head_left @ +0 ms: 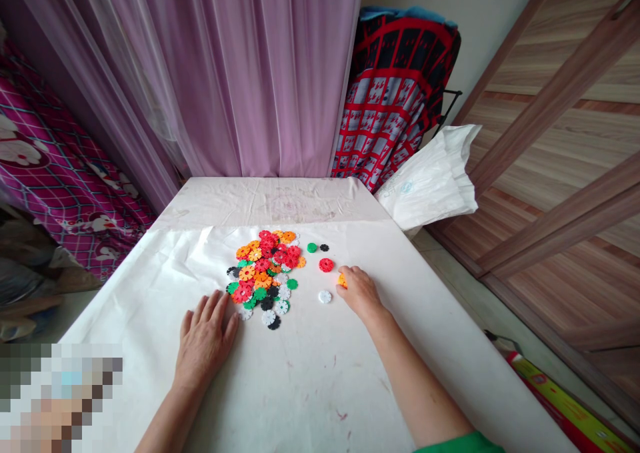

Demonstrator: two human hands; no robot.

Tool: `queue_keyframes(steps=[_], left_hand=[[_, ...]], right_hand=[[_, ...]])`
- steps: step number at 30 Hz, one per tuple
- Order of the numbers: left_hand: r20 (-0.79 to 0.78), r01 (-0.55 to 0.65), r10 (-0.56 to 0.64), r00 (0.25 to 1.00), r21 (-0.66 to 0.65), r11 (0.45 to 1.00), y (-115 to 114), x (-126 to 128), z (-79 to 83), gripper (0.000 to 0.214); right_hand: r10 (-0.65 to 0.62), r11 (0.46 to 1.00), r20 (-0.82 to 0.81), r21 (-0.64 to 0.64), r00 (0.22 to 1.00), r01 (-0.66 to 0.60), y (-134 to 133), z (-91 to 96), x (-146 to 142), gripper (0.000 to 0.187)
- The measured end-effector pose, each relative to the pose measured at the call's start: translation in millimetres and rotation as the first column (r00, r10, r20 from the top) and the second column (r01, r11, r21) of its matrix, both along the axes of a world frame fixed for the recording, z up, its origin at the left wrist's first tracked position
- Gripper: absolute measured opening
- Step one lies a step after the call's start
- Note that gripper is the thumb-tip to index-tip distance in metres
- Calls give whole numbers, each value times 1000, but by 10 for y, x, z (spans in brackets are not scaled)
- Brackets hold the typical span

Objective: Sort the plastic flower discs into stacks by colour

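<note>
A mixed heap of notched plastic snowflake discs (pixel 263 276) in red, orange, green, black and white lies mid-table. Beside its lower left edge, my left hand (pixel 207 329) rests on the cloth with fingers stretched out, holding nothing. My right hand (pixel 360 291), to the right of the heap, has its fingers closed on an orange snowflake disc (pixel 343 280) at the table surface; the fingers partly cover it. Near that hand sit a red stack (pixel 327 265), a white stack (pixel 325 297), a green stack (pixel 312 247) and a black disc (pixel 325 247).
The table (pixel 310 386) has a white cloth cover. A white bag (pixel 433 176) hangs at its far right corner. Behind are a purple curtain (pixel 260 73) and a chair draped in red-patterned cloth (pixel 385 99). Wooden cabinet doors (pixel 560 139) stand on the right.
</note>
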State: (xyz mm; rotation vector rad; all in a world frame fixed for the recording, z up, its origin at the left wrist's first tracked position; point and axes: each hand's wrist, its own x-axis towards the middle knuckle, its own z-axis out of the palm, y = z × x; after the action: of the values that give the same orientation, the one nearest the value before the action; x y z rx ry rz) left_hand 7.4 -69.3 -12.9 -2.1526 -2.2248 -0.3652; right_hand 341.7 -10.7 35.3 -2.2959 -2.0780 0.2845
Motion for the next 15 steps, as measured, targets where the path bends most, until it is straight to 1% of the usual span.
queue_keyframes(steps=[4, 7, 10, 15], left_hand=[[-10, 0, 0, 1000, -4, 1000, 4, -23, -35, 58], [-16, 0, 0, 1000, -12, 1000, 12, -43, -59, 59], [-20, -5, 4, 1000, -20, 1000, 23, -63, -83, 61], [-18, -16, 16, 1000, 12, 1000, 32, -93, -143, 59]], right_hand=[[24, 1000, -8, -15, 1000, -24, 77, -17, 74, 33], [19, 1000, 8, -17, 1000, -19, 196, -23, 193, 33], [-13, 1000, 36, 2, 999, 13, 402, -47, 384, 33], [-37, 999, 60, 40, 998, 34, 877, -97, 737, 32]])
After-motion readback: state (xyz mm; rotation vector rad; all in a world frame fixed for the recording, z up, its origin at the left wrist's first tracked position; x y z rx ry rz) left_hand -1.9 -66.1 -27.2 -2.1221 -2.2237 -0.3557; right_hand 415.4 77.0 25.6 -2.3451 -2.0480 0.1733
